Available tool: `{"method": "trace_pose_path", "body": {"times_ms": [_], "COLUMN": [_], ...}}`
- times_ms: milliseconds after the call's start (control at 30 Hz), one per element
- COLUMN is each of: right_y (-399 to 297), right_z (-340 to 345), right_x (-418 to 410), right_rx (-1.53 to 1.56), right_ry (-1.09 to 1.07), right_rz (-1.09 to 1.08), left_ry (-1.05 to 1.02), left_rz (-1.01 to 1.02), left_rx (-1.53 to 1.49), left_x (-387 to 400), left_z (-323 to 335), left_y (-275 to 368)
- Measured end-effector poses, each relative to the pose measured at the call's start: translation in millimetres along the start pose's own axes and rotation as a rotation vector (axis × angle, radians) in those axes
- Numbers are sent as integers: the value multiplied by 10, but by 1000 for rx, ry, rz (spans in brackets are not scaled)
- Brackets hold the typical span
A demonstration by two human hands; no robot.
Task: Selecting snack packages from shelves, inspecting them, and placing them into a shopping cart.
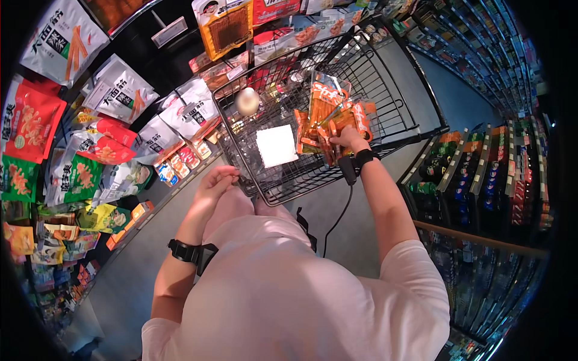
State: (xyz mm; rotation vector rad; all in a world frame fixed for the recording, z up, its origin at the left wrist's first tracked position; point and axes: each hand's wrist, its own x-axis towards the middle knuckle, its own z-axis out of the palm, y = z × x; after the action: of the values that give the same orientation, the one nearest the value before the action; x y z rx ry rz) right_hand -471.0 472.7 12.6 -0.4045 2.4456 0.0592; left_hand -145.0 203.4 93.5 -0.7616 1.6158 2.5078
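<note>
A black wire shopping cart [311, 180] stands before me. My right hand [350, 139] reaches into it and touches orange snack packets [327, 108] heaped at its middle; whether the fingers grip one cannot be told. Left of the packets lies a square white item [276, 145], overexposed. A round, pale-topped container [248, 101] is farther left in the cart, slightly blurred. My left hand [220, 181] hovers outside the cart's near left corner, its fingers loosely curled and nothing seen in them. Both wrists wear black bands, and a cable hangs from a black device by the right one.
Hanging snack bags [122, 90] fill the shelf along the left, close to the cart. A rack of bottled drinks [465, 180] stands at the right. Grey floor [347, 225] shows between them. More packed shelves [478, 54] rise at the upper right.
</note>
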Motion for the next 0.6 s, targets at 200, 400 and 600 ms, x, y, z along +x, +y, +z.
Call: {"method": "trace_pose_path", "body": {"times_ms": [200,400,600], "right_y": [-80,48,-516], "right_z": [103,262,-336], "right_x": [-37,-11,-729], "right_rx": [-216,-106,-14], "right_ry": [24,356,502], "right_rz": [-138,-116,-294], "left_ry": [58,26,-117], "left_rz": [-64,-121,-94], "left_rx": [-50,-67,-81], "left_x": [-124,9,188], "left_z": [-51,-111,-173], "left_y": [-92,-53,-18]}}
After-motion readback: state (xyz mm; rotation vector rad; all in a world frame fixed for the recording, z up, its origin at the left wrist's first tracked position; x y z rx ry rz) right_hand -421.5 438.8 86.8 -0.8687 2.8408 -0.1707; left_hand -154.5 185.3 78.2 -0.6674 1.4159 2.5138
